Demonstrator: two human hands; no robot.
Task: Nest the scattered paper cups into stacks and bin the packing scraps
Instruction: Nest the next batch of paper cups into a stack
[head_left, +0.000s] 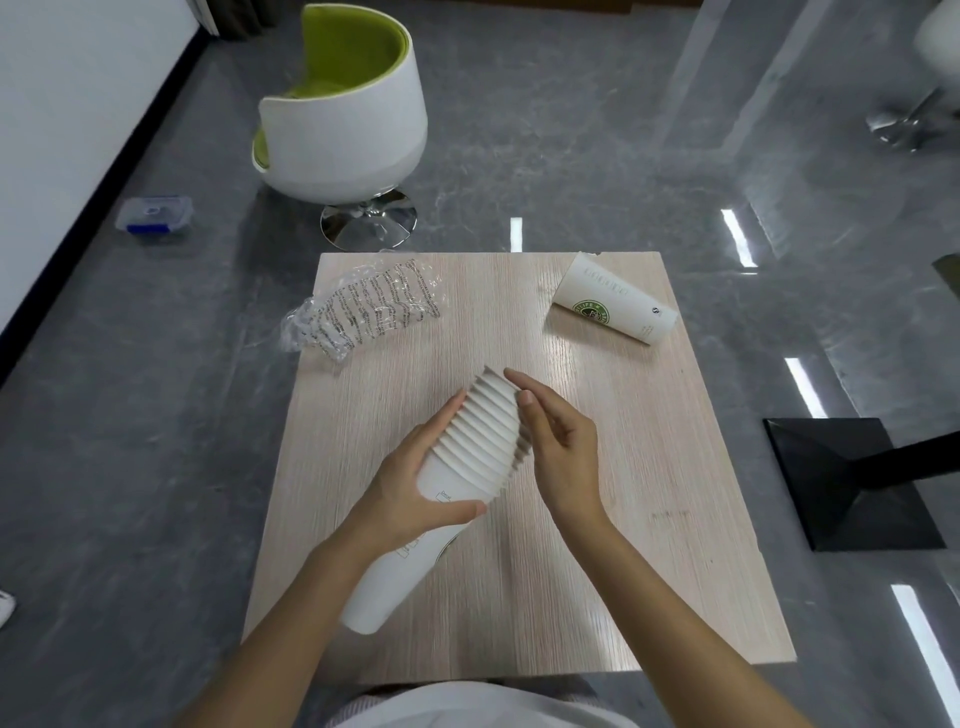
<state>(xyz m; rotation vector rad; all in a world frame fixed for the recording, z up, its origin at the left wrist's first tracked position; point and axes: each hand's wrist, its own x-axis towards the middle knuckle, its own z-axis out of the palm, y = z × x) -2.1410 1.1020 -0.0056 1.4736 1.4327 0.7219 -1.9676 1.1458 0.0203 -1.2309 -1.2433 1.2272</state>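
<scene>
Holding the stack (467, 457) slantwise over the middle of the table (649, 519), I have my left hand (415, 483) wrapped round its lower cups, fingers and thumb curled on it. My right hand (561, 452) lies nearly flat against the rims, fingers loose and gripping nothing. Most cups look nested, I judge; one cup (615, 306) lies on its side at the far right corner and the wrap (363, 306) overhangs the far left edge, unbinned, with no bin in sight.
</scene>
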